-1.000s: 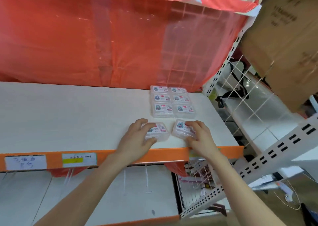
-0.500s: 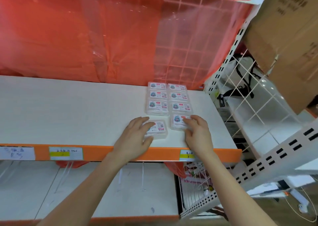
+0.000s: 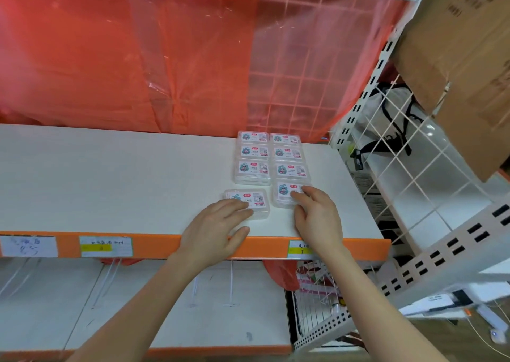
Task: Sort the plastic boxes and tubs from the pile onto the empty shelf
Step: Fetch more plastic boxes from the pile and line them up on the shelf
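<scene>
Six clear plastic boxes with pink and blue labels lie in two columns, the left column (image 3: 252, 157) beside the right column (image 3: 287, 155), at the back right of the white shelf (image 3: 110, 182). In front of the right column a seventh box (image 3: 283, 193) lies close against it, and the fingertips of my right hand (image 3: 317, 218) rest on its right part. An eighth box (image 3: 255, 200) sits slightly askew in front of the left column with a small gap. My left hand (image 3: 218, 229) covers its near-left corner, thumb at its front edge.
The shelf has an orange front edge (image 3: 154, 244) with paper price tags. Red plastic sheeting (image 3: 138, 58) hangs behind it. A white wire grid (image 3: 414, 146) and perforated uprights stand to the right, with cardboard boxes (image 3: 463, 58) overhead. A lower shelf (image 3: 138, 306) lies below.
Both hands slid their boxes away from the front edge toward the rows. The right box turned straight and now lies against the right column.
</scene>
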Motion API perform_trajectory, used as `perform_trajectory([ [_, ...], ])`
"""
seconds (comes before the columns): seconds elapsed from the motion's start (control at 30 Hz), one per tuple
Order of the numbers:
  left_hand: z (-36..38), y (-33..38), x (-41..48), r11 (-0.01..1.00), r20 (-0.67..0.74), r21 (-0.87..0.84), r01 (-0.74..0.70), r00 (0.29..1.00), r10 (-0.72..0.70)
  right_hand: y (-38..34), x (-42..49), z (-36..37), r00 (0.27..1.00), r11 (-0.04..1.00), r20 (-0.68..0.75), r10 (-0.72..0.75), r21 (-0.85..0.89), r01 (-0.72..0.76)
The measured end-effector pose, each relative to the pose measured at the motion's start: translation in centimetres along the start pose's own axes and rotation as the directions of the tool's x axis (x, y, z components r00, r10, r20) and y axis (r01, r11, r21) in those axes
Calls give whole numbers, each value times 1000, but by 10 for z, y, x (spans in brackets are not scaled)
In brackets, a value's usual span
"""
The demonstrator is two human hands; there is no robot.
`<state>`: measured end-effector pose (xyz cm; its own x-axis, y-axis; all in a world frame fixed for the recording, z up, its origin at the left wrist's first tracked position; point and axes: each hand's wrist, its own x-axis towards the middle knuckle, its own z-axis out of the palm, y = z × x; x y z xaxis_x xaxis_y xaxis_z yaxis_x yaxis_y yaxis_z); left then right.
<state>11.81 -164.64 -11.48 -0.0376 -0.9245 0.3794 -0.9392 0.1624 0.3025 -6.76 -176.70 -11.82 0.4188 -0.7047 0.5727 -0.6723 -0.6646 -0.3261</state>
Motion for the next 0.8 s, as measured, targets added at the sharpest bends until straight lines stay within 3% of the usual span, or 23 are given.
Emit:
perform_trajectory([
  [0.3, 2, -3, 2, 993, 43, 115, -13, 999, 9, -1, 0, 0, 1000, 1000, -9, -8, -14, 7],
  [0.47, -4, 2, 9, 985, 185, 174, 0, 982, -32, 0, -1, 2, 1000, 1000, -3, 3, -14, -3],
  [0.57, -5, 0, 13, 991, 315, 127, 35, 946, -74, 0, -1, 2, 1000, 1000, -4, 5, -12, -5],
  [0.8, -8, 0, 17, 993, 363, 108, 49, 928, -85, 2, -2, 1, 1000, 1000, 14, 14, 19, -14],
])
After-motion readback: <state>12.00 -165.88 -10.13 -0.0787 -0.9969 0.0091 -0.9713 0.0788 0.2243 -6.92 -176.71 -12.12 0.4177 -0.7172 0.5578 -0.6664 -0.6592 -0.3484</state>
